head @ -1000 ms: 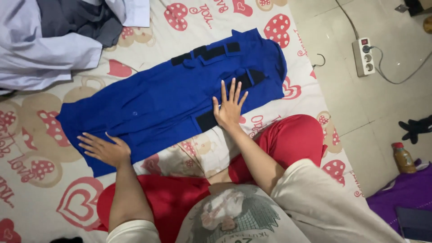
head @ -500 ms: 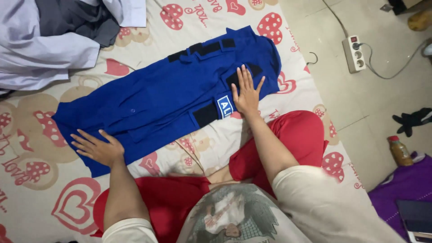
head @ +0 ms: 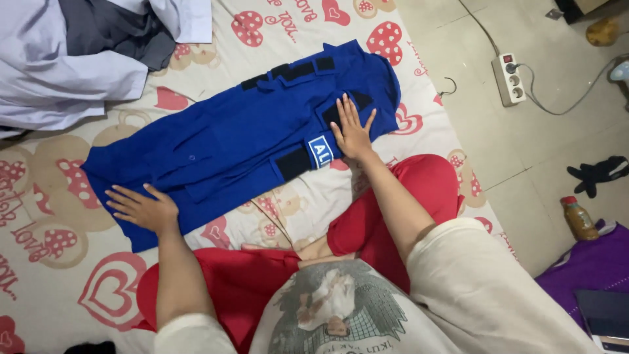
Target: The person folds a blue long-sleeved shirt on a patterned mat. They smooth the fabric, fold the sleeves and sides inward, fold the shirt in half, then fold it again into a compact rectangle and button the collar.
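Observation:
A blue shirt point(head: 236, 141) with black patches lies folded lengthwise on a cream bedsheet point(head: 52, 262) printed with red hearts. My left hand point(head: 141, 208) rests flat on the shirt's lower left end, fingers spread. My right hand point(head: 352, 130) presses flat on the upper right part, beside a small white-and-blue patch and a black patch. Neither hand grips anything. My legs in red trousers point(head: 419, 190) sit at the sheet's near edge.
A pile of pale lilac and grey clothes point(head: 72, 59) lies at the top left. On the tiled floor to the right are a white power strip point(head: 508, 78), a black glove point(head: 599, 174), a small bottle point(head: 580, 219) and purple cloth point(head: 590, 269).
My right hand has slid up and to the right along the shirt, uncovering the white-and-blue patch. My left hand has stayed at the lower left end.

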